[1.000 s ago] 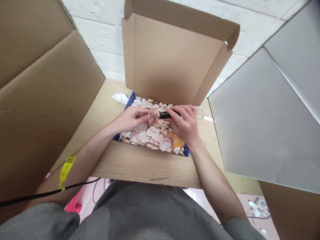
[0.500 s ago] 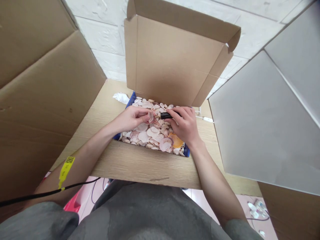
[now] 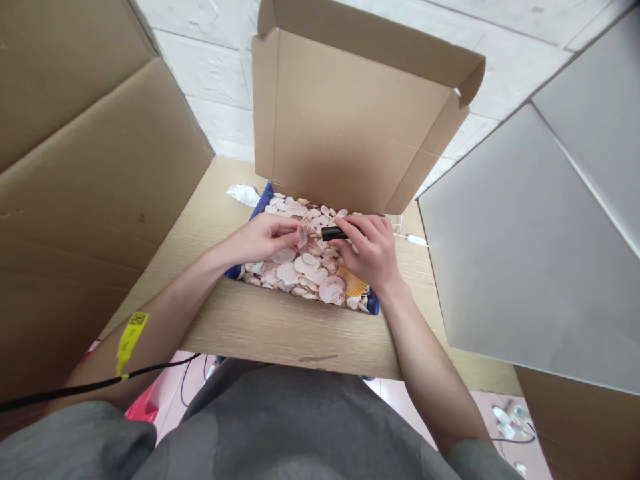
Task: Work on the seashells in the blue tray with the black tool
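My left hand (image 3: 267,239) pinches a small pinkish-white shell (image 3: 303,236) between thumb and fingers. My right hand (image 3: 367,250) is closed around a slim black mini hand drill (image 3: 333,233), held level. Its brass-coloured front end (image 3: 315,235) points left at the shell; whether the tip touches it is too small to tell. Both hands are over a blue-edged box (image 3: 373,303) filled with pale shells (image 3: 287,273). An orange scallop shell (image 3: 354,283) lies among them, below my right hand.
A raised cardboard lid (image 3: 350,113) stands behind the box. A crumpled white wrapper (image 3: 243,194) lies at its left, and a white cable connector (image 3: 416,240) at its right. Cardboard (image 3: 100,173) and a grey-white panel (image 3: 530,253) flank the wooden table (image 3: 300,340).
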{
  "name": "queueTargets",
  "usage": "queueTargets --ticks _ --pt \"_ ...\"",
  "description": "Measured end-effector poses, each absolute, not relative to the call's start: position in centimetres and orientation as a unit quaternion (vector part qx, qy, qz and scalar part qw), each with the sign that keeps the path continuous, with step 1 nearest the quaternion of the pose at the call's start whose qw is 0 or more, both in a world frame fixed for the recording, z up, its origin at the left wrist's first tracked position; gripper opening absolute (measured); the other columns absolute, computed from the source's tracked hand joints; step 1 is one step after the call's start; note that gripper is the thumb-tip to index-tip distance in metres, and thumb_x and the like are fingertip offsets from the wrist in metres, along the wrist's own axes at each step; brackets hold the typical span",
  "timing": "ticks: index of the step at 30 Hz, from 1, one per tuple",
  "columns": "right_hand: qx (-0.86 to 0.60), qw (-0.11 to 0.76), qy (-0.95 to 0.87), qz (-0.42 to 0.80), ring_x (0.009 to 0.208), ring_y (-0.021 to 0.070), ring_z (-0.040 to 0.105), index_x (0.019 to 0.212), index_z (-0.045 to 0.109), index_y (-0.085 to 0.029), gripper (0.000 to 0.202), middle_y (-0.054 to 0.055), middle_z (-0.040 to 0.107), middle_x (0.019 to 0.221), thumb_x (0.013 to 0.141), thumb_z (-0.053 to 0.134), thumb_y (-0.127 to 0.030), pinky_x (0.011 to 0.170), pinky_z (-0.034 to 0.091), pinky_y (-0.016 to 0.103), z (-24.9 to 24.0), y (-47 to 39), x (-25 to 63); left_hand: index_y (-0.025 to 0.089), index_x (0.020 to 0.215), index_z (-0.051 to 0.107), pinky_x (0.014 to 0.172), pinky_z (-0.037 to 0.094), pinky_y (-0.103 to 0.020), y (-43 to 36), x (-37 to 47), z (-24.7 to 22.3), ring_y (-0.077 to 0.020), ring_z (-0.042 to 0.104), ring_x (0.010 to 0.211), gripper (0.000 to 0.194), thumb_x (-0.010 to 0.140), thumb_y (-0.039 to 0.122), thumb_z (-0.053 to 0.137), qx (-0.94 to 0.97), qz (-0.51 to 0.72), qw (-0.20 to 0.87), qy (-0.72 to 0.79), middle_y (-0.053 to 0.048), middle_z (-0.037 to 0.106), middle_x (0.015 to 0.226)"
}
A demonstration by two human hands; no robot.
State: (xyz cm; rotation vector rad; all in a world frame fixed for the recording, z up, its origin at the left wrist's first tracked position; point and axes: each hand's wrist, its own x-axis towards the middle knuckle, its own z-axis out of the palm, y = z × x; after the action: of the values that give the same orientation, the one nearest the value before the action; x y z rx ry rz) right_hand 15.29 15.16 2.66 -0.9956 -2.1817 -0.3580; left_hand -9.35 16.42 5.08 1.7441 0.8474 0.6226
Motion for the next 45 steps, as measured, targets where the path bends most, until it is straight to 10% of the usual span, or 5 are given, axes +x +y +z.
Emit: queueTargets --ticks 9,26,45 --pt "-0.432 0.293 -0.850 -0.068 0.073 0.0146 0.064 0.104 0.068 -0.017 0.035 0.004 0.072 0.081 0.093 0.051 -0.045 0.062 0.043 0.027 2.60 14.58 15.04 0.012 0.095 0.069 0.076 0.052 -0.026 16.36 -9.41 4.85 -0.0161 0.066 0.082 0.030 0.090 0.039 0.059 0.712 0.294 0.519 0.371 -0.006 0.071 0.086" --pt "-0.349 0.388 -0.838 -0.157 0.105 0.0201 0.056 0.121 0.057 -0.026 0.037 0.004 0.070 0.111 0.084 0.065 -0.020 0.091 0.044 0.038 2.48 15.22 15.12 0.012 0.099 0.070 0.082 0.052 -0.028 16.56 -9.47 4.94 -0.0183 0.068 0.088 0.033 0.091 0.042 0.056 0.719 0.237 0.542 0.366 -0.008 0.074 0.094" --pt "-0.414 0.288 -0.863 -0.032 0.088 0.0187 0.061 0.117 0.063 -0.019 0.034 0.008 0.070 0.097 0.094 0.050 -0.040 0.077 0.048 0.033 2.56 14.99 15.02 0.014 0.107 0.071 0.083 0.055 -0.028 16.51 -9.69 4.74 -0.0184 0.070 0.091 0.031 0.086 0.037 0.066 0.682 0.329 0.538 0.371 -0.007 0.075 0.097"
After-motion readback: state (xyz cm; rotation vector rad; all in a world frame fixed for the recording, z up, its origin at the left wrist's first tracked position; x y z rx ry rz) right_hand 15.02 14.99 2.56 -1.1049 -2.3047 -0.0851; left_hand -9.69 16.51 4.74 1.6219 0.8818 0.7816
